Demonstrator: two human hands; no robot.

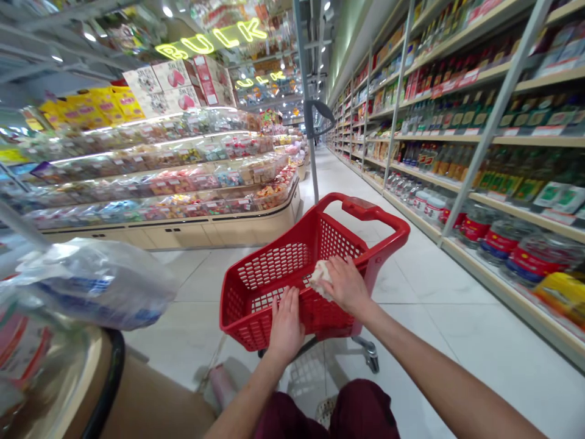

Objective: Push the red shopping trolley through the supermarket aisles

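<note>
**A:** ok so from where I'm standing, what's that person got in their hands?

**B:** The right hand (346, 286) has a bunched-up off-white cloth (320, 277). Fingers bent over it, pretty much no gap left, so I'd call it a loose squeeze. Can't see the thumb side properly. It's up against the near long edge of the red shopping cart (315, 312), toward the handle end.

**A:** And the left?

**B:** Nothing in it. The left hand (287, 332) is laid mostly flat over that same near edge, closer to the nose end, fingertips reaching over the rim and palm along the outside wall. Not wrapped tight at all.

**A:** Why that spread tho?

**B:** My guess: wheels. There's a caster (372, 361) under the handle-end corner, so a palm on the side probably stops the cart drifting while the cloth presses. Balling the cloth likely gives more to push with, too.

**A:** And the handle (365, 210) is just sitting there unused lol

**B:** Yep, rises off the far right end, no hand on it. Knees (363, 405) are bent right up by the near side, looks like a low sit or squat, which would put that edge at easy reach.
</note>
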